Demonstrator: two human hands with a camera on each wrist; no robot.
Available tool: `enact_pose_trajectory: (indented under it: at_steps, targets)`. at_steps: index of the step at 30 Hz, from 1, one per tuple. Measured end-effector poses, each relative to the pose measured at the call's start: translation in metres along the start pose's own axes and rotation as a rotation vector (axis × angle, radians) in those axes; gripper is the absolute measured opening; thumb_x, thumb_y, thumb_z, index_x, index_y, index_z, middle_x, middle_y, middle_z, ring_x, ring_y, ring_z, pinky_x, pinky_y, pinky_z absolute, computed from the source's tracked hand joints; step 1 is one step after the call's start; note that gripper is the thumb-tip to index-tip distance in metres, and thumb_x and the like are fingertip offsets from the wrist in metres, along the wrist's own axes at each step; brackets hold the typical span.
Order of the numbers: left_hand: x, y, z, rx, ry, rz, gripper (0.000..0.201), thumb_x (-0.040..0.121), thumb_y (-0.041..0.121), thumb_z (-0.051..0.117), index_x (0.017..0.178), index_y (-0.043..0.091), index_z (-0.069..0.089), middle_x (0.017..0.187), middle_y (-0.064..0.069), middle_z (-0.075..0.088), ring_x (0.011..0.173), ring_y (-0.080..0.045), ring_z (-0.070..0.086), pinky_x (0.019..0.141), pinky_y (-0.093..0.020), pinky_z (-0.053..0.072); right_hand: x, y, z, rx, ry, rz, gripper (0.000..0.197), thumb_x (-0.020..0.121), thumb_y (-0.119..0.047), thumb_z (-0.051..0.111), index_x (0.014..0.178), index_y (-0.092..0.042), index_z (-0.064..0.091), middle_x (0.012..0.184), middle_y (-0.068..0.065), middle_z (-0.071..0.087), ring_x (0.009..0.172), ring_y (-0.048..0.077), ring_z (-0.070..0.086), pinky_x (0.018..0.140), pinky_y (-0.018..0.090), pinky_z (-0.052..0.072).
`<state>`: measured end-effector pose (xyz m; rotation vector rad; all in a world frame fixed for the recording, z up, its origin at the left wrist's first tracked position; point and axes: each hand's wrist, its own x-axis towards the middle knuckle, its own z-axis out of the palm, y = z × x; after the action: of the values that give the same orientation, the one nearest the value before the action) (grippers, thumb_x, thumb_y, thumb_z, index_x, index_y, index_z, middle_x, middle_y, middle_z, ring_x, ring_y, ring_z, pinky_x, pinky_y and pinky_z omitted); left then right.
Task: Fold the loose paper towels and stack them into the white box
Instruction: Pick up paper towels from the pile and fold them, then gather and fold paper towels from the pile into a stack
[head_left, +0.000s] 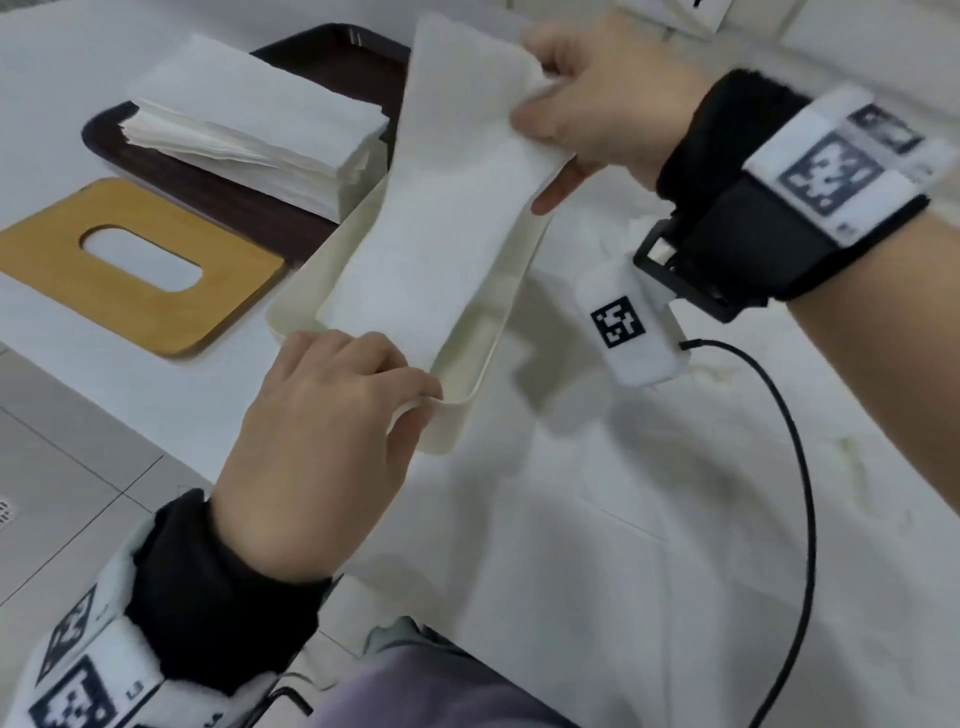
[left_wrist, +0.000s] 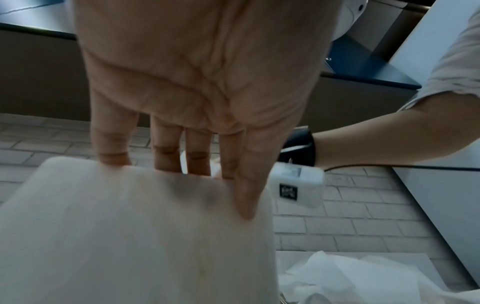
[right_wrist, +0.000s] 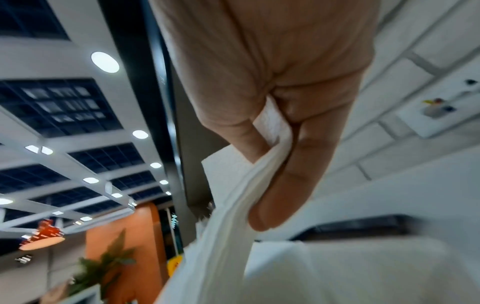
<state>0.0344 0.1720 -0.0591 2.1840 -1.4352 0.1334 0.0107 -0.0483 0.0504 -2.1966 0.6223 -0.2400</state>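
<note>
Clearly soft and light, the folded paper towel (head_left: 441, 208) sags between its pinched ends over the white box (head_left: 483, 364). Right hand (head_left: 597, 98) and left hand (head_left: 322, 441) each pinch an end; best held there.

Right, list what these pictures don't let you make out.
- White box floor, head view: covered by the folded paper towel, so any towels already inside cannot be counted.
- Left hand fingertips, left wrist view: tucked behind the towel.
- Dark tray, head view: mostly under the towel stack.
- Right wrist view: blurred; box not visible.
</note>
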Motion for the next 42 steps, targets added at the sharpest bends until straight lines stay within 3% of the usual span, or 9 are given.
enact_pose_trajectory:
  at_steps: [5,13,16,20,23,26,33,38,42]
  targets:
    - [-0.002,0.002,0.001,0.014,0.016,-0.003,0.013,0.075,0.019,0.061,0.080,0.018,0.073,0.072,0.003,0.060,0.067,-0.025,0.053,0.074,-0.030,0.037,0.016,0.024,0.019,-0.135,-0.136,0.112,0.031,0.088,0.008,0.041,0.096,-0.019,0.054,0.082,-0.005,0.054,0.090,0.027,0.063,0.058,0.031,0.058]
    - [-0.003,0.003,0.000,0.017,0.017,0.007,0.020,0.080,0.026,0.054,0.082,0.019,0.073,0.072,0.004,0.060,0.066,-0.023,0.050,0.072,-0.030,0.038,0.027,0.021,0.025,0.099,-0.292,0.140,0.025,0.089,0.009,0.047,0.091,-0.015,0.056,0.111,0.010,0.058,0.092,0.025,0.064,0.066,0.036,0.060]
    - [-0.004,0.003,0.000,0.026,0.024,0.012,0.017,0.079,0.024,0.056,0.081,0.019,0.072,0.072,0.004,0.060,0.065,-0.023,0.049,0.072,-0.029,0.037,0.038,0.025,0.039,-0.307,-0.315,0.135,0.026,0.089,0.001,0.053,0.113,-0.010,0.055,0.114,0.009,0.055,0.093,0.022,0.059,0.063,0.023,0.055]
    - [-0.005,0.004,0.000,0.029,0.023,-0.006,0.013,0.074,0.020,0.061,0.080,0.019,0.073,0.073,0.004,0.061,0.070,-0.015,0.041,0.071,-0.028,0.035,0.042,0.030,0.054,-0.828,-0.399,0.137,0.038,0.093,-0.008,0.047,0.131,-0.006,0.046,0.124,0.011,0.053,0.118,0.029,0.051,0.069,0.023,0.049]
    - [-0.007,0.004,0.000,0.027,0.014,-0.015,0.014,0.075,0.021,0.060,0.081,0.019,0.072,0.073,0.004,0.061,0.069,-0.014,0.040,0.072,-0.027,0.034,0.048,0.036,0.062,-1.003,-0.471,0.077,0.039,0.092,-0.014,0.047,0.131,-0.009,0.046,0.129,0.007,0.052,0.117,0.031,0.053,0.089,0.037,0.047]
    - [-0.006,0.003,0.000,0.024,0.004,-0.005,0.022,0.081,0.027,0.052,0.082,0.019,0.072,0.074,0.004,0.060,0.068,-0.014,0.038,0.072,-0.028,0.033,0.058,0.041,0.068,-1.139,-0.522,0.070,0.035,0.091,-0.013,0.047,0.126,-0.007,0.049,0.132,0.012,0.051,0.117,0.034,0.051,0.095,0.043,0.044]
    - [-0.004,-0.003,-0.003,0.059,-0.040,0.024,0.022,0.081,0.029,0.051,0.084,0.021,0.071,0.075,0.004,0.062,0.067,-0.023,0.051,0.074,-0.030,0.034,0.042,0.024,0.053,-1.044,-0.268,-0.024,0.032,0.097,-0.011,0.040,0.126,0.002,0.048,0.131,0.016,0.050,0.120,0.032,0.049,0.096,0.035,0.041]
    - [0.000,-0.024,-0.008,0.064,-0.076,0.006,0.028,0.082,0.036,0.047,0.085,0.021,0.070,0.078,0.000,0.064,0.070,-0.023,0.048,0.070,-0.035,0.040,-0.012,0.022,0.003,-0.791,-0.113,-0.110,0.034,0.095,-0.023,0.046,0.127,-0.013,0.048,0.130,0.006,0.049,0.115,0.021,0.049,0.092,0.028,0.037]
    - [0.004,-0.037,-0.010,0.060,-0.109,-0.005,0.036,0.084,0.039,0.040,0.086,0.019,0.070,0.080,-0.002,0.065,0.071,-0.023,0.046,0.067,-0.037,0.040,-0.065,0.052,-0.014,-0.774,-0.166,-0.027,0.028,0.092,-0.029,0.050,0.119,-0.019,0.054,0.117,0.000,0.053,0.107,0.017,0.051,0.093,0.030,0.041]
